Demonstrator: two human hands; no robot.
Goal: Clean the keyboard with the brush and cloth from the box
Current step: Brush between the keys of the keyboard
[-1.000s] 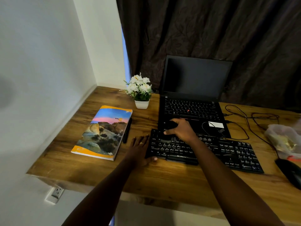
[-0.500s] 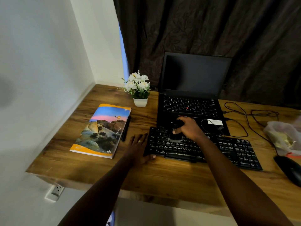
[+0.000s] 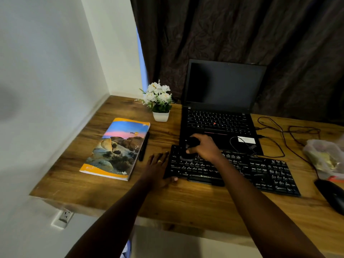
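1. Right hand (image 3: 204, 147) grips a black brush (image 3: 189, 146), bristles on the keyboard's (image 3: 260, 170) upper-left keys.
2. Left hand (image 3: 158, 170) lies flat, unclenched, steadying the keyboard's left edge.
3. Spacebar edge reads "ZEBRONICS".
4. Book (image 3: 117, 148) cover reads "you".
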